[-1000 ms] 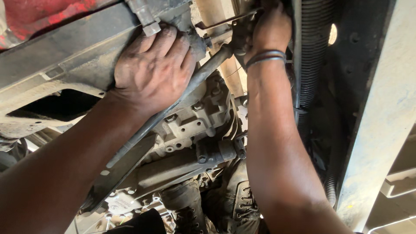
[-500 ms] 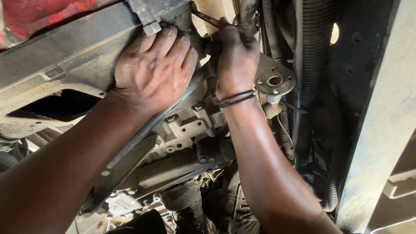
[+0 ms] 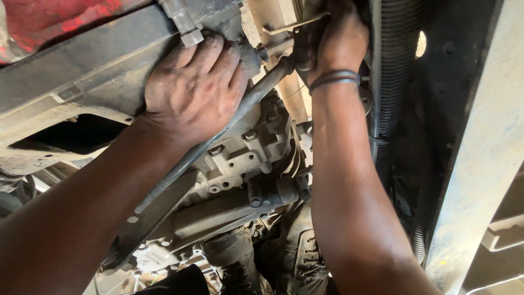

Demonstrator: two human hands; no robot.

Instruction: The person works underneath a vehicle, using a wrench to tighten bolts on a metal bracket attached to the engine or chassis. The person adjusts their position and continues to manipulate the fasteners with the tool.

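Underside of a vehicle here, all grimy metal seen from below, with a pale steel beam (image 3: 480, 164) off to the right. The left hand (image 3: 191, 90) is laid flat, fingers spread, against a dark crossmember (image 3: 82, 71), and a long rod (image 3: 218, 136) is pinned under its palm. The right hand (image 3: 338, 41) is curled up around the rod's upper end near a bracket (image 3: 273, 22); how tightly it's gripped can't be made out. A ribbed hose (image 3: 396, 82) is seen just right of that wrist.
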